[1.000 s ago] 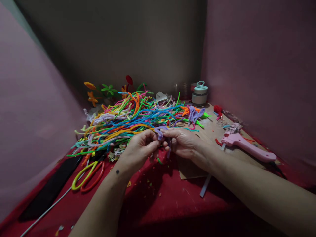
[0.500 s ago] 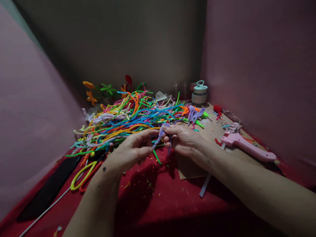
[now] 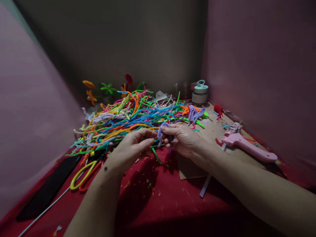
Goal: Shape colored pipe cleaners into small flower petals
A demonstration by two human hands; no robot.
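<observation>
A bent purple pipe cleaner (image 3: pixel 160 134) is pinched between the thumb and fingers of my right hand (image 3: pixel 184 138). It curves over in a loop, and its ends hang below the fingers. Just to its left is my left hand (image 3: pixel 133 146), thumb and index finger apart, the index fingertip at or very near the purple strand. Its lower fingers are partly hidden. Behind both hands spreads a pile of many-coloured pipe cleaners (image 3: pixel 138 123). More purple pipe cleaners, folded into a bunch (image 3: pixel 196 114), lie beyond my right hand.
Scissors with yellow and red handles (image 3: pixel 82 176) lie at left by a black flat strip (image 3: pixel 49 187). At right, a pink glue gun (image 3: pixel 249 147) rests on a cardboard sheet (image 3: pixel 194 169). Pipe-cleaner flowers (image 3: pixel 91 97) and a mint-lidded jar (image 3: pixel 199 93) stand behind. Scraps dot the red cloth (image 3: pixel 158 210).
My left thumb has come off the purple pipe cleaner's lower end and sits slightly higher. The strand now curls more, still in my right hand's pinch.
</observation>
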